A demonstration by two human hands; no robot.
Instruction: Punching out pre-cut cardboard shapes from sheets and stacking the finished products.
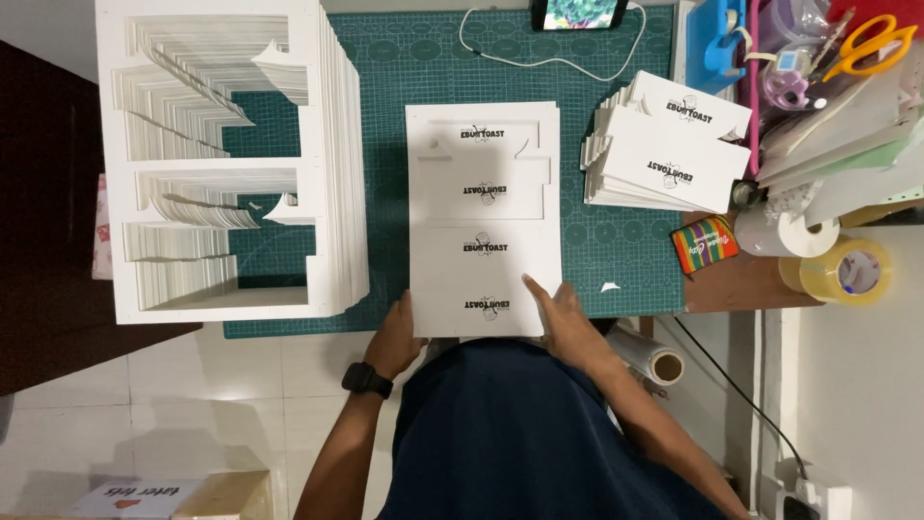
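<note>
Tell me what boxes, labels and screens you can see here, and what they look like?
Printed sheet: middle of the green mat, white with small black marks, held by the left hand and right hand.
Printed card stack: right of it, white, fanned.
Phone screen: top edge, glowing, colourful.
Small packet: right mat edge, rainbow stripes.
Box label: bottom left, white with red marks.

A phone screen (pixel 578 13) glows at the mat's far edge; a striped multicoloured packet (pixel 704 244) lies beside the tape roll (pixel 849 271).
</note>
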